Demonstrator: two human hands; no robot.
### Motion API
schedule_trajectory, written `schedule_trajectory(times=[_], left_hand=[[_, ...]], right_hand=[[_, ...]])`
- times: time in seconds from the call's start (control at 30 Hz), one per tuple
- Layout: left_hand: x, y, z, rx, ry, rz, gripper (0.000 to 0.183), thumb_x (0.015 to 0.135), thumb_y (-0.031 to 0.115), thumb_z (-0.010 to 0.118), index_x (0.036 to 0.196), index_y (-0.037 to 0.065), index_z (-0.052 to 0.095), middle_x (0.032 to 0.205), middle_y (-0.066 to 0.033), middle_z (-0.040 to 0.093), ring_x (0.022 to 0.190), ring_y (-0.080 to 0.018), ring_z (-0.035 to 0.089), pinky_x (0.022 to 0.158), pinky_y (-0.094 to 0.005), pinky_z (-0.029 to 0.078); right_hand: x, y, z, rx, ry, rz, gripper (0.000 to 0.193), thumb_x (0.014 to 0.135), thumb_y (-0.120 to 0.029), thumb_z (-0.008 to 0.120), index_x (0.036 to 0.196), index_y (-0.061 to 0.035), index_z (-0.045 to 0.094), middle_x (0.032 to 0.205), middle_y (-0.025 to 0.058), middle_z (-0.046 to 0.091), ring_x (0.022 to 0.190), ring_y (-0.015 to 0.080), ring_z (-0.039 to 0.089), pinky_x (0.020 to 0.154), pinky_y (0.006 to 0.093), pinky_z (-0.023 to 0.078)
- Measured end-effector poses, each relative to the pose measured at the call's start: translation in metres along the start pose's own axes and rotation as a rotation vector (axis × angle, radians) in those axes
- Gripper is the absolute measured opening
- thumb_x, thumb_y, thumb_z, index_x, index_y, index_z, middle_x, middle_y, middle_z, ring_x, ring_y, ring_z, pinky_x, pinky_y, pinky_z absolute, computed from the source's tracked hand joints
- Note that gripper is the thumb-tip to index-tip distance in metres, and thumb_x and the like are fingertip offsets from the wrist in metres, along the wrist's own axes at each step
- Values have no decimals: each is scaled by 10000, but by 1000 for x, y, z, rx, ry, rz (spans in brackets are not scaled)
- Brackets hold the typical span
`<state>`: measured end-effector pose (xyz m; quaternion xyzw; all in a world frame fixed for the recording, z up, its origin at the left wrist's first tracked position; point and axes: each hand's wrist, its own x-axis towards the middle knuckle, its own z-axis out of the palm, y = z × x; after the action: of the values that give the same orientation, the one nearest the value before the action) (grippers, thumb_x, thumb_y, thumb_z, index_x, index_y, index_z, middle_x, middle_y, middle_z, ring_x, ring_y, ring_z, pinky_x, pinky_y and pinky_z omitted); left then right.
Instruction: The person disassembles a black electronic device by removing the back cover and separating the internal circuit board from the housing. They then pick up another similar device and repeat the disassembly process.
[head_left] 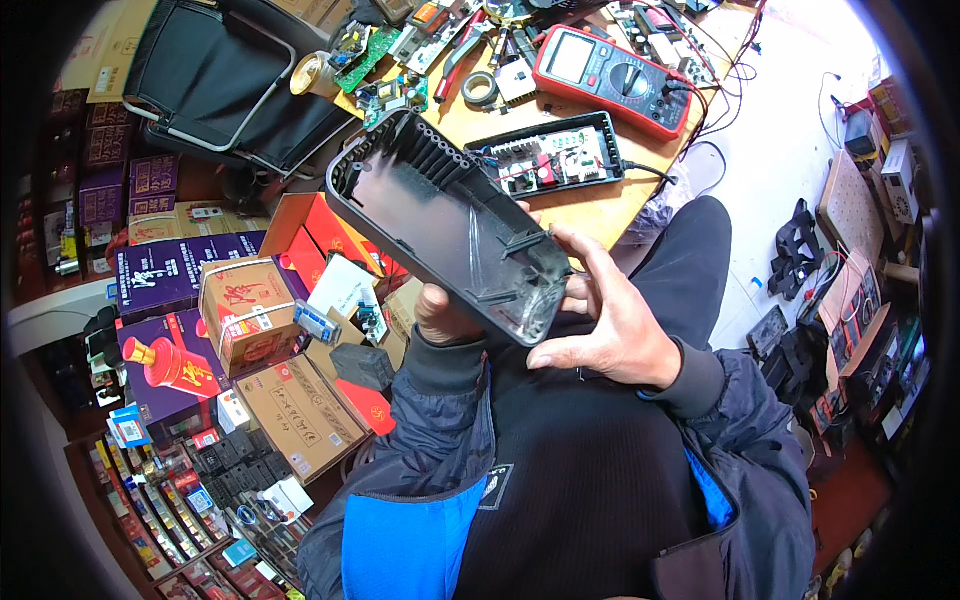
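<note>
Between my two hands I hold a black plastic housing half (425,215), tilted with its hollow inside facing up. Ribs and vent slots line its far end, and scuffs mark the floor of the shell. My left hand (445,315) grips its lower left edge; most of those fingers are hidden beneath it. My right hand (615,325) is closed around the near right corner, thumb below and fingers on the rim. Just beyond the shell, an open black case with a circuit board (565,160) lies on the wooden table, its cable leaving to the right.
A red multimeter (610,80) lies on the table (600,215) behind the open case. Around it are a roll of tape (480,90), pliers (462,60) and several loose circuit boards. Stacked cartons (300,415) stand at my left, below a folding chair (230,80).
</note>
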<state>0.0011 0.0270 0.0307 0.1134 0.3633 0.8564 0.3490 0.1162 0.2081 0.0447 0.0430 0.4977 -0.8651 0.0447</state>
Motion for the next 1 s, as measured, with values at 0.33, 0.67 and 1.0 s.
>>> schedule_trajectory(times=[0.33, 0.67, 1.0], left_hand=[[8, 82, 6, 610, 198, -145, 886, 791, 562, 759, 1389, -60, 561, 1145, -131, 695, 978, -203, 685, 875, -322, 554], [120, 161, 5, 1073, -250, -523, 719, 931, 413, 682, 1474, -43, 563, 1255, -59, 683, 1079, -119, 629, 959, -266, 490], [188, 140, -8, 1053, -367, -575, 717, 909, 367, 801, 1473, -25, 595, 1271, -89, 715, 1093, -127, 673, 976, -254, 514]], right_hand=[[-5, 2, -33, -88, 150, 82, 1000, 823, -45, 894, 1632, -23, 306, 1525, 164, 486, 1245, 256, 651, 1022, 358, 548], [-11, 3, -33, -146, 114, 103, 931, 870, -36, 863, 1630, -34, 325, 1404, 141, 539, 1117, 174, 646, 976, 307, 560], [-24, 4, -38, -133, 158, 62, 889, 881, -31, 847, 1616, -38, 347, 1381, 139, 552, 1090, 167, 656, 957, 298, 564]])
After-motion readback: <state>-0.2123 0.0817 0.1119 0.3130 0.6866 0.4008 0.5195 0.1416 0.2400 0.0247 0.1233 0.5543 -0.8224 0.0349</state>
